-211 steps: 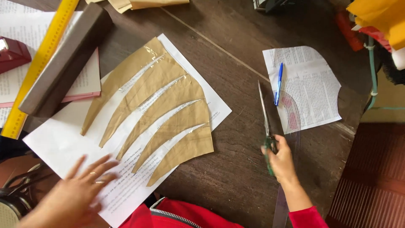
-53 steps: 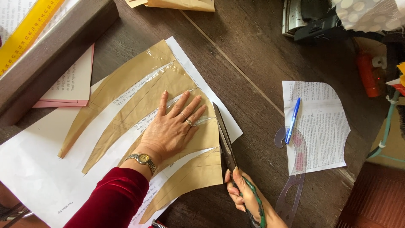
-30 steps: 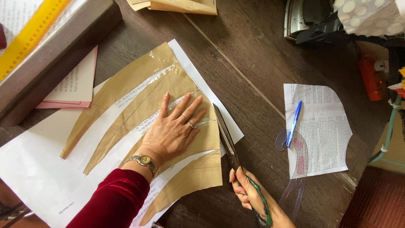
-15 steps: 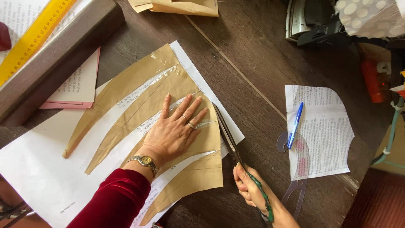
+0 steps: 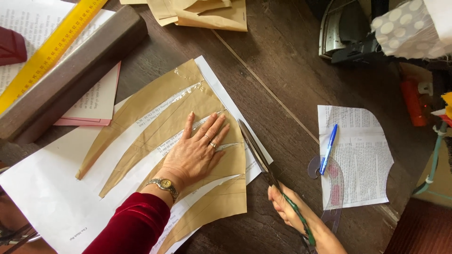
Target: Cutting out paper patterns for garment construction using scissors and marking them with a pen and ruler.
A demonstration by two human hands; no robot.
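Your left hand [image 5: 195,155] still lies flat, fingers spread and released, on the brown paper pattern [image 5: 165,141], pinning its slashed, fanned strips to the white printed sheet [image 5: 47,197] on the dark wooden tabletop [image 5: 282,70]. Your right hand [image 5: 287,209] is clenched around the green handles of the scissors [image 5: 263,162]. Compared with half a second ago, the blades have slid a little further up along the pattern's right edge, over the white sheet. To the right, the blue pen [image 5: 328,149] rests unmoved on the cut printed page [image 5: 362,160].
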